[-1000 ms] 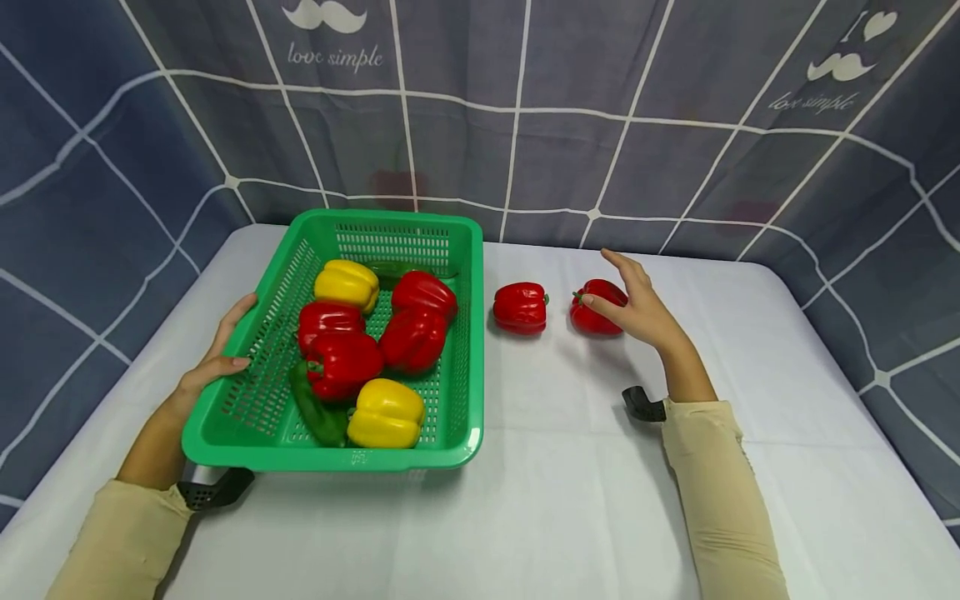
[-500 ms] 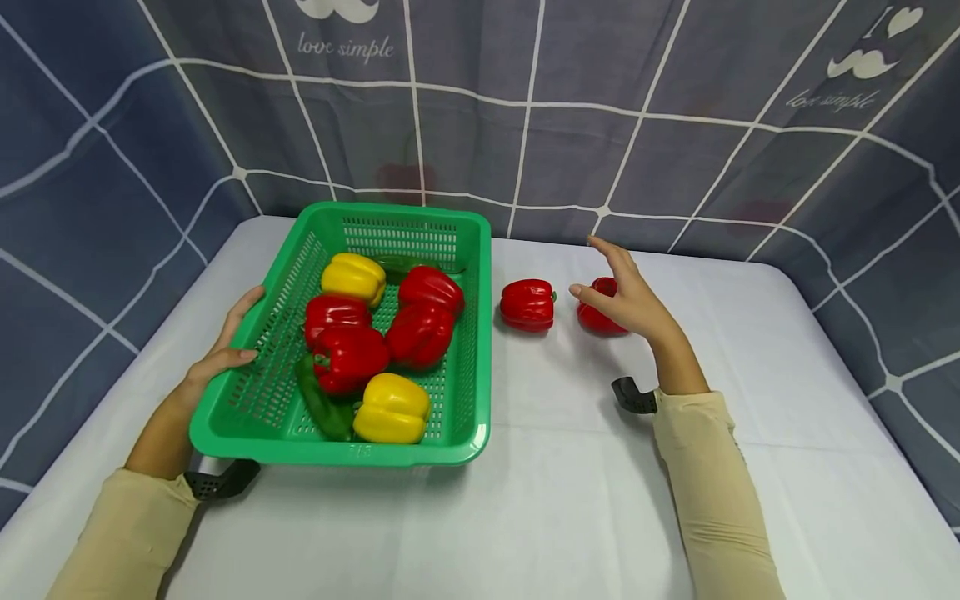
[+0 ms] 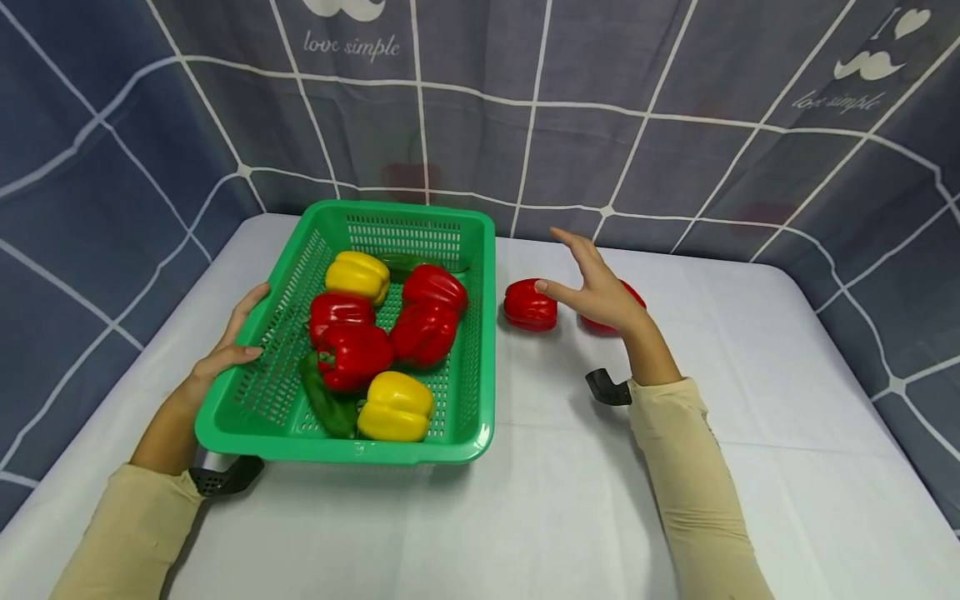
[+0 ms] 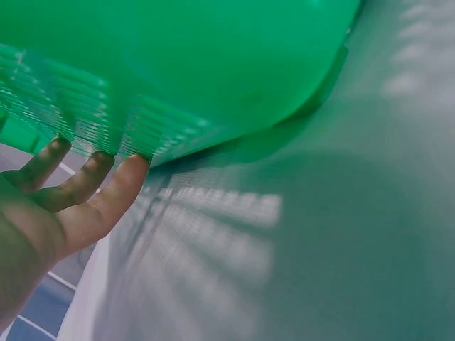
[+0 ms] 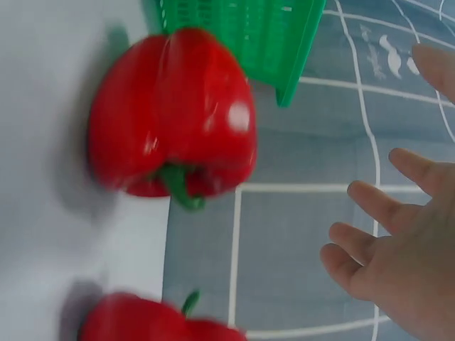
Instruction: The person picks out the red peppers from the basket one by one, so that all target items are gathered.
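Observation:
My left hand [image 3: 213,358] grips the left side of a green plastic basket [image 3: 486,350], thumb over the rim and fingers against the slotted outer wall [image 4: 170,117]. Inside lie several red bell peppers [image 3: 352,357], a yellow bell pepper [image 3: 396,407] at the front, another yellow one [image 3: 357,277] farther back, and long green peppers [image 3: 327,404]. To the basket's right, a red bell pepper [image 3: 529,306] lies on the cloth. A second red bell pepper [image 3: 632,293] is partly hidden behind my right hand [image 3: 600,296], which hovers with spread fingers, holding nothing.
A white cloth [image 3: 540,500] covers the table. Grey-blue curtain [image 3: 480,142] with white lines rises behind the table and at both sides. A black wrist-camera mount [image 3: 609,388] juts from the right wrist.
My right hand has moved left, from the farther red bell pepper toward the one nearer the basket. My left hand keeps its grip on the basket; the head view has shifted slightly.

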`<state>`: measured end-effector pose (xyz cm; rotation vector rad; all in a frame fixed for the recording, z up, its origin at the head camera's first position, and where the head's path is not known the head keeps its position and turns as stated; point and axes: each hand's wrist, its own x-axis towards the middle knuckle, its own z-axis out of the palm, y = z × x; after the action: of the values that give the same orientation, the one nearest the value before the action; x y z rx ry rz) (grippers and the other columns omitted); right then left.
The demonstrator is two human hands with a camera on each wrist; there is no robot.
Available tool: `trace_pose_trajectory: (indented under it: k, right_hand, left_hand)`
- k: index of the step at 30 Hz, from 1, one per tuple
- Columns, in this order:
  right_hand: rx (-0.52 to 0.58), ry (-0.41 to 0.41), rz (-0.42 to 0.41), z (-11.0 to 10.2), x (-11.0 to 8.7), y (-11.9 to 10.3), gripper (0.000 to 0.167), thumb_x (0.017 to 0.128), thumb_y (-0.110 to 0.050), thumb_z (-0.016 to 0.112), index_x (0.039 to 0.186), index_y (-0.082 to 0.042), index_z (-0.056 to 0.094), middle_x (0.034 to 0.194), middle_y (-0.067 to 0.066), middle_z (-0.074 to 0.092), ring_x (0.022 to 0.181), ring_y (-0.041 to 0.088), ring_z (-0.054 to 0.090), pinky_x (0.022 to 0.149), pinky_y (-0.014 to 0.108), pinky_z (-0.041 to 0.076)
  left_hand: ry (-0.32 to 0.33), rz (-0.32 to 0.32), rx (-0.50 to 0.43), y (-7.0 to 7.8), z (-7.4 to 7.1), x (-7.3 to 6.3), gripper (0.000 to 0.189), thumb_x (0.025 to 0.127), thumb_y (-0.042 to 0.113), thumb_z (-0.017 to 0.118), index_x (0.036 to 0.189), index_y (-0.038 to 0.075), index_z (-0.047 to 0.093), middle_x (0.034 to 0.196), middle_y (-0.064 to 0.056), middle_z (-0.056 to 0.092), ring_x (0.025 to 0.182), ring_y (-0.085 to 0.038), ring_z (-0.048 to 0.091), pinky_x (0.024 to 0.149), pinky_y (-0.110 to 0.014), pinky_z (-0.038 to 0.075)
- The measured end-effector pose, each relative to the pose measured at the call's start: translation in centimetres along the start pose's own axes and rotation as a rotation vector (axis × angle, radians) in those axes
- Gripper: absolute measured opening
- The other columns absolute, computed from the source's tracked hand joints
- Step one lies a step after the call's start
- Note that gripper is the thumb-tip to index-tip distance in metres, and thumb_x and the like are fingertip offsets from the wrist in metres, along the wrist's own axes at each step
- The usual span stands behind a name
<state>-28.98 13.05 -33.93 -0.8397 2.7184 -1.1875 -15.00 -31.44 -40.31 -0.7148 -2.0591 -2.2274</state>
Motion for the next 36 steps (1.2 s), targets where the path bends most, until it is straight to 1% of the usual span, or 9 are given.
trace_pose_trajectory:
  k: [4, 8, 10, 15, 19, 23, 26, 29, 36]
  right_hand:
    - [0.024, -0.023, -0.008, 0.9, 0.5, -0.9, 0.076, 0.082, -0.036, 0.063, 0.145, -0.023, 0.022, 0.145, 0.005, 0.024, 0.135, 0.021, 0.022, 0.107, 0.053, 0.021]
    - [0.068, -0.045, -0.022, 2.0, 0.9, -1.7, 0.076, 0.081, -0.038, 0.063, 0.144, -0.027, 0.023, 0.145, 0.0, 0.025, 0.135, 0.017, 0.022, 0.107, 0.051, 0.023]
    - [0.078, -0.05, -0.047, 2.5, 1.1, -2.1, 0.075, 0.082, -0.036, 0.063, 0.144, -0.025, 0.024, 0.145, -0.001, 0.025, 0.135, 0.017, 0.022, 0.107, 0.051, 0.023]
    - [0.026, -0.069, -0.111, 3.6, 1.6, -3.3, 0.075, 0.081, -0.033, 0.063, 0.144, -0.018, 0.025, 0.145, 0.001, 0.027, 0.134, 0.017, 0.023, 0.106, 0.048, 0.026]
    - [-0.006, -0.082, -0.141, 4.1, 1.6, -4.4, 0.076, 0.081, -0.033, 0.065, 0.144, -0.017, 0.025, 0.145, 0.003, 0.027, 0.133, 0.018, 0.024, 0.106, 0.047, 0.026]
    - [-0.032, -0.103, -0.174, 4.8, 1.6, -5.3, 0.076, 0.081, -0.032, 0.064, 0.144, -0.019, 0.024, 0.146, 0.004, 0.026, 0.133, 0.019, 0.024, 0.105, 0.049, 0.027]
    - [-0.046, -0.122, -0.203, 5.4, 1.6, -5.9, 0.076, 0.081, -0.034, 0.064, 0.144, -0.021, 0.025, 0.146, 0.004, 0.026, 0.133, 0.02, 0.024, 0.104, 0.051, 0.028]
    - [-0.059, -0.141, -0.233, 6.2, 1.8, -6.3, 0.076, 0.081, -0.035, 0.064, 0.144, -0.02, 0.025, 0.147, 0.005, 0.026, 0.134, 0.021, 0.024, 0.104, 0.051, 0.026]
    - [-0.128, -0.166, -0.282, 7.5, 2.0, -7.1, 0.076, 0.08, -0.037, 0.064, 0.143, -0.016, 0.026, 0.146, 0.007, 0.027, 0.134, 0.023, 0.024, 0.104, 0.053, 0.022]
  left_hand:
    - [-0.02, -0.04, -0.087, 0.2, 0.1, -0.1, 0.079, 0.075, -0.006, 0.024, 0.146, 0.023, 0.007, 0.142, 0.007, 0.012, 0.126, 0.0, 0.023, 0.096, -0.015, 0.025]
    - [-0.015, -0.004, -0.084, 0.1, 0.2, -0.1, 0.079, 0.074, -0.007, 0.025, 0.146, 0.023, 0.012, 0.14, 0.009, 0.017, 0.124, 0.001, 0.027, 0.095, -0.013, 0.025]
    - [-0.012, 0.032, -0.043, -0.1, 0.1, 0.1, 0.077, 0.074, -0.006, 0.027, 0.145, 0.023, 0.016, 0.141, 0.01, 0.018, 0.125, 0.002, 0.025, 0.098, -0.013, 0.02]
    - [-0.001, 0.01, -0.036, -0.1, 0.2, 0.1, 0.078, 0.074, -0.005, 0.027, 0.145, 0.023, 0.014, 0.141, 0.01, 0.017, 0.125, 0.002, 0.024, 0.099, -0.013, 0.02]
    - [-0.002, -0.024, -0.101, 0.1, 0.3, -0.1, 0.079, 0.074, -0.007, 0.024, 0.146, 0.022, 0.008, 0.141, 0.006, 0.017, 0.123, 0.001, 0.031, 0.095, -0.014, 0.028]
    - [0.002, -0.002, -0.064, 0.2, 0.2, 0.0, 0.08, 0.072, -0.006, 0.025, 0.146, 0.02, 0.01, 0.141, 0.007, 0.016, 0.125, 0.0, 0.027, 0.098, -0.014, 0.023]
    - [0.015, -0.019, -0.038, 0.2, 0.2, 0.0, 0.079, 0.072, -0.004, 0.027, 0.145, 0.021, 0.011, 0.142, 0.007, 0.013, 0.127, 0.0, 0.022, 0.099, -0.014, 0.021]
    - [0.022, -0.064, -0.049, 0.3, 0.2, -0.1, 0.078, 0.074, -0.003, 0.027, 0.146, 0.022, 0.008, 0.145, 0.004, 0.008, 0.129, -0.002, 0.021, 0.098, -0.015, 0.022]
    - [0.011, -0.087, -0.07, 0.5, 0.3, -0.2, 0.079, 0.077, -0.005, 0.025, 0.147, 0.022, 0.002, 0.147, 0.001, 0.004, 0.128, -0.003, 0.022, 0.096, -0.015, 0.027]
